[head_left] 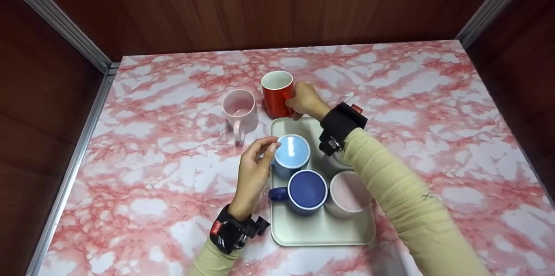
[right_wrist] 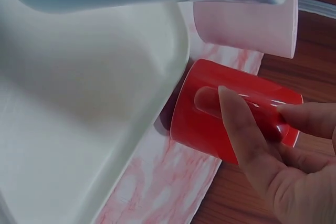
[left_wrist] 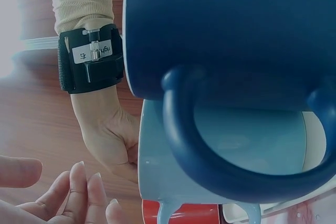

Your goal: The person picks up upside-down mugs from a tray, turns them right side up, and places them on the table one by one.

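Note:
My right hand (head_left: 306,99) grips the handle of a red mug (head_left: 274,99) with a white inside, just beyond the tray's back edge. In the right wrist view, fingers and thumb close about the handle; whether the mug's base touches the table I cannot tell. My left hand (head_left: 255,167) is beside the light blue mug (head_left: 293,151) on the tray (head_left: 321,235), thumb and fingers apart with nothing between them in the left wrist view. A dark blue mug (head_left: 307,190), its handle to the left, stands in front of the light blue one.
Left of the red mug, a pink mug (head_left: 241,111) stands on the marbled table (head_left: 164,154), handle toward me. On the tray's right are a pale pink mug (head_left: 348,193) and another mug (head_left: 334,164), mostly hidden under my right arm. Wooden panels (head_left: 277,7) enclose the back and sides.

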